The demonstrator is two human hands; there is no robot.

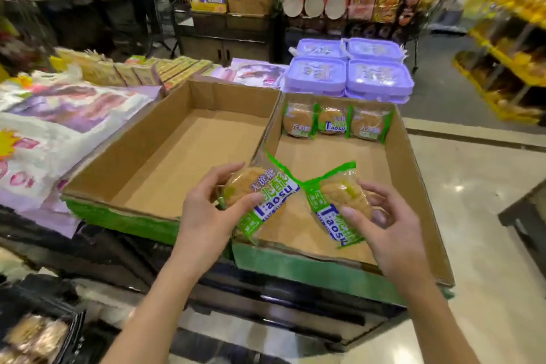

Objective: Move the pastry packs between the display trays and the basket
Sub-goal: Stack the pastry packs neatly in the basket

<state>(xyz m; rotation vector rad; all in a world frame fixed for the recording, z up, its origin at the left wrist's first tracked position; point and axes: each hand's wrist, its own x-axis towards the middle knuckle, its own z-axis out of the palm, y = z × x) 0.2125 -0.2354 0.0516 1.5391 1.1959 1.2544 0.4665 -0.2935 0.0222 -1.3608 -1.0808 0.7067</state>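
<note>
Two pastry packs sit in the hands, low in the middle of the frame, over the near end of the right tray (419,186). The left hand (204,210) curls its fingers and thumb round one pastry pack (260,198), held tilted with its label up. The right hand (387,227) grips the second pack (339,207) the same way, thumb on top and fingers beneath. The packs' green sealed ends nearly meet between the hands. Each is held by the round cake rather than the thin wrapper edge, probably so it can be set down flat without crushing.

Three more packs (334,121) stand propped in a row against the right tray's far wall, so the next ones likely go in front of them; the bare cardboard floor between leaves room. The left tray (183,145) beside it holds nothing. A dark basket (71,331) with wrapped goods shows at lower left, blurred. Purple tubs (348,74) stand stacked behind the trays, and big printed bags (59,127) lie at the left. Nothing stands in the way.
</note>
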